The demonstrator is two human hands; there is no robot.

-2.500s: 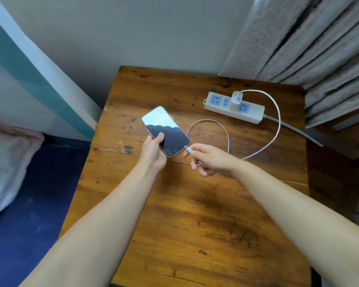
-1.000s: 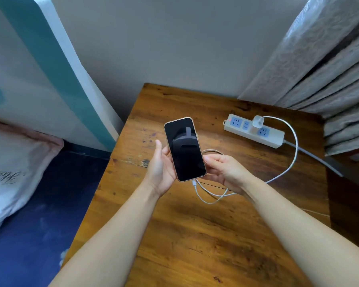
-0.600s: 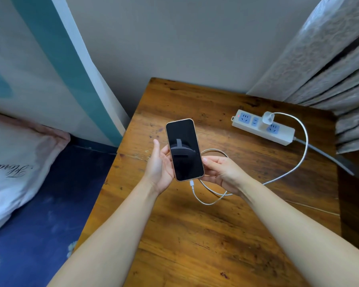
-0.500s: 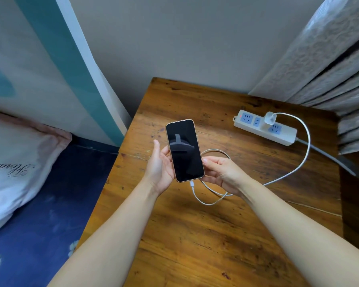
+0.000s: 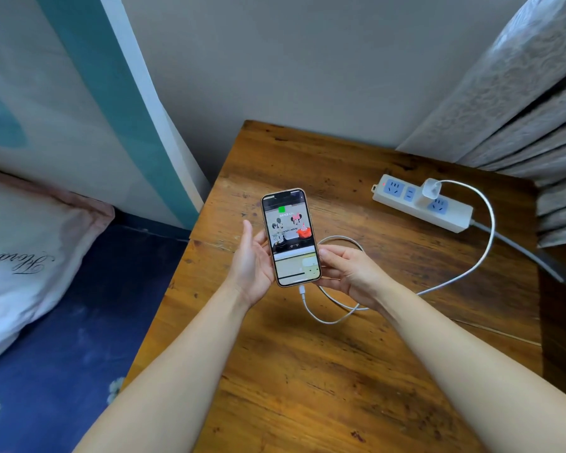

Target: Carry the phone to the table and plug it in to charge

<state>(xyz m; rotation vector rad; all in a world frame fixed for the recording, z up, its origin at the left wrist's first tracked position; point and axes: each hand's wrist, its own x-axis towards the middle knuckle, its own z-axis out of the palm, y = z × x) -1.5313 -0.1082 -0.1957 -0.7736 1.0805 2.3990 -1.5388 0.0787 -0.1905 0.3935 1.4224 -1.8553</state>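
Observation:
The phone [image 5: 291, 237] is held upright above the wooden table [image 5: 340, 371], its screen lit with a cartoon wallpaper and a green icon near the top. My left hand [image 5: 252, 259] grips its left edge and my right hand [image 5: 347, 273] holds its right edge. A white charging cable [image 5: 481, 256] is plugged into the phone's bottom end. It loops over the table to a white adapter [image 5: 431, 188] seated in the white power strip [image 5: 422, 204] at the back right.
A grey curtain [image 5: 520, 103] hangs at the right behind the power strip. Left of the table lie a blue bedsheet [image 5: 79, 322] and a white pillow [image 5: 23, 250], with a teal and white headboard [image 5: 89, 93] behind.
The phone's screen, dark half a second ago, is now lit. Earlier my right hand pushed the cable plug into the phone; both hands then raised it upright and hold it still.

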